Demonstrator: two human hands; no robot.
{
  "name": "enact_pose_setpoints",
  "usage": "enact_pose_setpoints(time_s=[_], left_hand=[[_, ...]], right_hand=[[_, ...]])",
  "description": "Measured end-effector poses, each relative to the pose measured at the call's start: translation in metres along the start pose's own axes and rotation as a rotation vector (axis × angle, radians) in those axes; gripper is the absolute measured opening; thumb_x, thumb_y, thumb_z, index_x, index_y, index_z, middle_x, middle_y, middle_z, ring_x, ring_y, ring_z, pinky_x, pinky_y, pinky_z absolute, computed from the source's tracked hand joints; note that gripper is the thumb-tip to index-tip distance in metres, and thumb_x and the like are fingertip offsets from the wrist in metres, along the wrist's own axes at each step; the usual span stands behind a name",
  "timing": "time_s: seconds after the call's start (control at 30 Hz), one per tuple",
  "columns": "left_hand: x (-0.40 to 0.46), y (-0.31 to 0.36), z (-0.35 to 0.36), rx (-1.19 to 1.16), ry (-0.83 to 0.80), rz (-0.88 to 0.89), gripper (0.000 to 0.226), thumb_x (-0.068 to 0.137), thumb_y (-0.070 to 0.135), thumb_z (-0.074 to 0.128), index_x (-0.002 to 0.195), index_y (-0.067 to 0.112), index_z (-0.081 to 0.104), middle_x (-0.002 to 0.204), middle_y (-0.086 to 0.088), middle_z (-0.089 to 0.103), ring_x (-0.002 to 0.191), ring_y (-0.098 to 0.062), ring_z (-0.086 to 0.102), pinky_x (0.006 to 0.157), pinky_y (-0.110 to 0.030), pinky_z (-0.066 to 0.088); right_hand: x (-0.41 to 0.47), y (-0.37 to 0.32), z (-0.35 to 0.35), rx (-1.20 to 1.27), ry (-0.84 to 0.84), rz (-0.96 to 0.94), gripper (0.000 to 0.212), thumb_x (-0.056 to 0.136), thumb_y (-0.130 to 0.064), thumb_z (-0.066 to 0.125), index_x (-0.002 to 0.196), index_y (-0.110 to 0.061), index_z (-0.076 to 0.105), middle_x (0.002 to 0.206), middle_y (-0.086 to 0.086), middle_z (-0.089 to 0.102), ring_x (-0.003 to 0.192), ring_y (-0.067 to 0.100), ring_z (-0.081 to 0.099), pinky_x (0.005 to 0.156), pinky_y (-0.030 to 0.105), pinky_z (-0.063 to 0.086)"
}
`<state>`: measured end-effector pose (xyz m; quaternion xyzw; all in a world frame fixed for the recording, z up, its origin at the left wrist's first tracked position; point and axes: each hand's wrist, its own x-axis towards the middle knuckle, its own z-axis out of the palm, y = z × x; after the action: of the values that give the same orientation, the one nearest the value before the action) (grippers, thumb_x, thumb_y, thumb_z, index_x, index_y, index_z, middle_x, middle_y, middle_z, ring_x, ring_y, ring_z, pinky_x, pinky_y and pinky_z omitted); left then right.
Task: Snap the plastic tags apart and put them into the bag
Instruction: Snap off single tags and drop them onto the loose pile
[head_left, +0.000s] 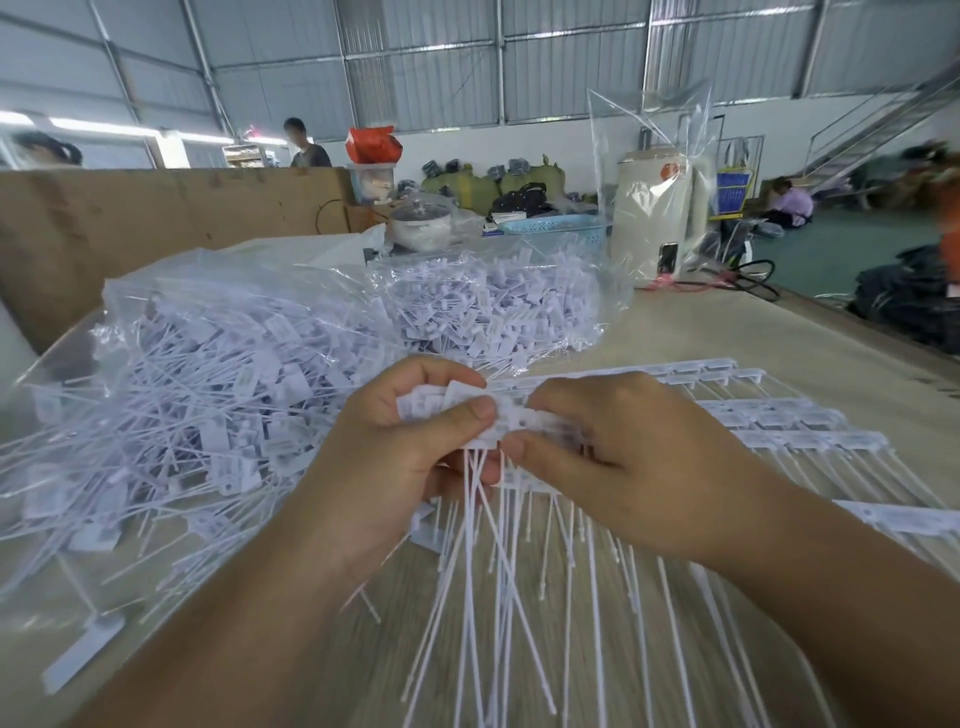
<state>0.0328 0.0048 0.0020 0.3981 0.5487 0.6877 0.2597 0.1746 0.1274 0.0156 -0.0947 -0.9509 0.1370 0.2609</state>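
Above the middle of the counter (727, 332), both hands meet over a bunch of white plastic tags (511, 423). The left hand (400, 457) grasps a cluster of tag heads, thumb pressed flat across the top and fingers curled round behind. The right hand (618, 462) pinches the next part of the same strip between thumb and fingers, just beside the left thumb, so the two hands nearly touch. From the held heads, long thin tails (498, 597) hang down and fan out toward the near edge of the counter.

To the right, touching the counter, lie rows of joined tags (789, 421), their heads still linked in straight strips and their tails pointing toward the camera.

To the left lies a clear bag (171, 291), its mouth open toward the hands, heaped with loose tags in a tangle. Behind it, farther back, a second bag (498, 312) holds more of them.

At the far end of the counter stand a cream appliance (657, 208) under loose clear film, a blue basket (550, 226) and a pot (421, 226). A cardboard wall (130, 228) rises behind the left bag. People sit or stand in the hall beyond.
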Motion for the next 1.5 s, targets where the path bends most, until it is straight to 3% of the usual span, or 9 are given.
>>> enact_pose_setpoints(time_s=[0.37,0.7,0.83,0.9,0.97,1.07,1.17,1.27,1.5], left_hand=[[0.002,0.002,0.001,-0.018,0.102,0.031,0.025,0.055,0.025,0.077,0.079,0.019,0.071,0.069,-0.012,0.068,0.047,-0.024,0.061,0.046,-0.033,0.054],[-0.001,0.001,0.011,-0.139,0.201,0.094,0.006,0.068,0.017,0.071,0.073,0.019,0.069,0.069,-0.01,0.068,0.05,-0.021,0.062,0.045,-0.027,0.051],[-0.002,-0.001,0.01,-0.19,0.231,0.054,0.007,0.071,0.014,0.069,0.078,0.017,0.068,0.073,-0.014,0.07,0.05,-0.023,0.062,0.047,-0.028,0.052],[-0.001,-0.001,0.008,-0.184,0.234,0.044,0.007,0.071,0.015,0.07,0.076,0.019,0.07,0.075,-0.014,0.071,0.051,-0.024,0.064,0.048,-0.029,0.053],[0.0,-0.001,0.006,-0.166,0.225,0.04,0.007,0.071,0.016,0.071,0.076,0.021,0.071,0.076,-0.013,0.071,0.052,-0.024,0.064,0.049,-0.03,0.053],[0.0,-0.003,0.006,-0.09,0.193,0.064,0.009,0.069,0.019,0.073,0.077,0.021,0.07,0.075,-0.01,0.071,0.055,-0.025,0.066,0.051,-0.033,0.055],[-0.001,-0.004,0.007,0.02,0.145,0.099,0.014,0.068,0.024,0.077,0.08,0.023,0.07,0.075,-0.01,0.072,0.057,-0.026,0.067,0.051,-0.033,0.055],[-0.003,-0.005,0.011,0.107,0.067,0.106,0.01,0.075,0.023,0.077,0.081,0.025,0.07,0.077,-0.007,0.072,0.061,-0.024,0.068,0.05,-0.033,0.055],[-0.003,-0.005,0.009,0.068,0.022,0.064,0.011,0.072,0.026,0.072,0.082,0.023,0.07,0.078,-0.009,0.071,0.063,-0.025,0.067,0.055,-0.035,0.055]], right_hand=[[0.003,0.008,-0.001,0.038,-0.009,-0.029,0.034,0.09,-0.048,0.048,0.078,-0.017,0.051,0.059,-0.005,0.047,0.058,0.016,0.048,0.058,0.044,0.044],[0.004,-0.005,0.015,-0.043,0.226,0.011,0.033,0.092,-0.051,0.04,0.072,-0.026,0.036,0.056,-0.008,0.04,0.052,0.017,0.046,0.047,0.031,0.031],[0.008,0.013,0.01,0.155,0.431,0.16,0.042,0.092,-0.045,0.05,0.061,-0.024,0.031,0.05,-0.011,0.047,0.039,0.007,0.038,0.038,0.02,0.025],[0.009,0.023,0.003,0.176,0.481,0.198,0.044,0.091,-0.044,0.052,0.06,-0.022,0.028,0.046,-0.006,0.036,0.041,0.008,0.032,0.039,0.019,0.023],[0.007,0.027,0.002,0.214,0.45,0.192,0.044,0.089,-0.045,0.053,0.061,-0.02,0.03,0.046,-0.006,0.031,0.041,0.009,0.028,0.039,0.02,0.026],[0.004,0.019,0.007,0.222,0.247,0.067,0.036,0.093,-0.048,0.052,0.066,-0.025,0.042,0.05,-0.011,0.045,0.038,0.008,0.034,0.039,0.02,0.029],[0.002,0.008,0.013,0.133,0.038,-0.053,0.023,0.091,-0.05,0.05,0.098,-0.028,0.054,0.056,-0.009,0.052,0.046,0.008,0.048,0.045,0.032,0.04],[0.001,0.007,0.017,0.131,-0.033,-0.066,0.037,0.094,-0.046,0.051,0.125,-0.027,0.044,0.059,-0.012,0.049,0.05,0.005,0.047,0.049,0.027,0.034],[0.002,0.007,0.02,0.127,-0.051,-0.077,0.045,0.094,-0.048,0.047,0.134,-0.031,0.035,0.056,-0.017,0.051,0.049,-0.001,0.049,0.047,0.017,0.027]])
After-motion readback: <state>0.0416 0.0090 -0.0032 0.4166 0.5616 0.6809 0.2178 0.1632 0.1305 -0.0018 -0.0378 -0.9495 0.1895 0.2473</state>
